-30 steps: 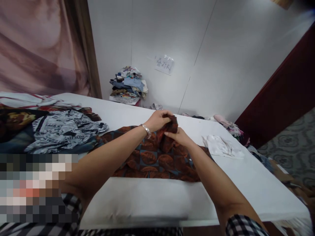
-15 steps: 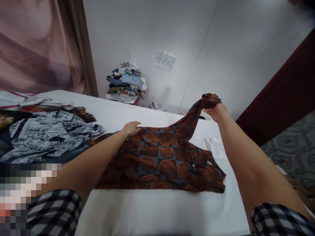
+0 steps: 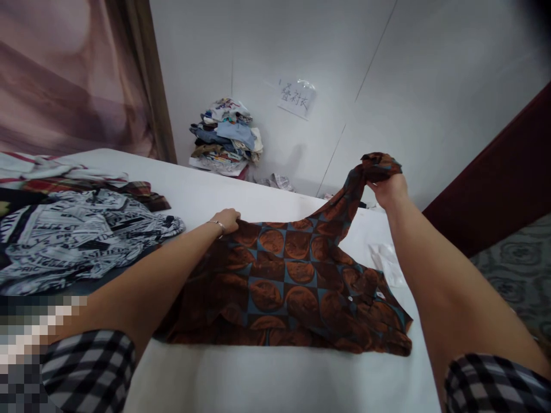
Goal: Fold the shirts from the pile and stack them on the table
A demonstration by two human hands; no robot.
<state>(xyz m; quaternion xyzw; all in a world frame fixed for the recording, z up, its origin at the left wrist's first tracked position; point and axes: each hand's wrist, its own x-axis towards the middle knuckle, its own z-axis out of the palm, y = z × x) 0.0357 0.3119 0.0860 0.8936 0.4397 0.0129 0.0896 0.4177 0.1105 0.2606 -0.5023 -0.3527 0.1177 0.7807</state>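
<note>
Wall sign (image 3: 297,100) read 叠衬衣. Black-and-white garment (image 3: 88,226) bore scattered capitals, apparently "SIFIE" among them; other print illegible.

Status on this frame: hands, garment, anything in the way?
Right hand holding part of brown patterned garment raised; left hand at its far edge. Rest spread on white table. White cloth beyond, partly hidden by right arm.

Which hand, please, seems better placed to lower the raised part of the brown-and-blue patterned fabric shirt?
Probably the right hand: it holds up the raised part of the shirt, while the left hand is lower, at the far edge.
</note>
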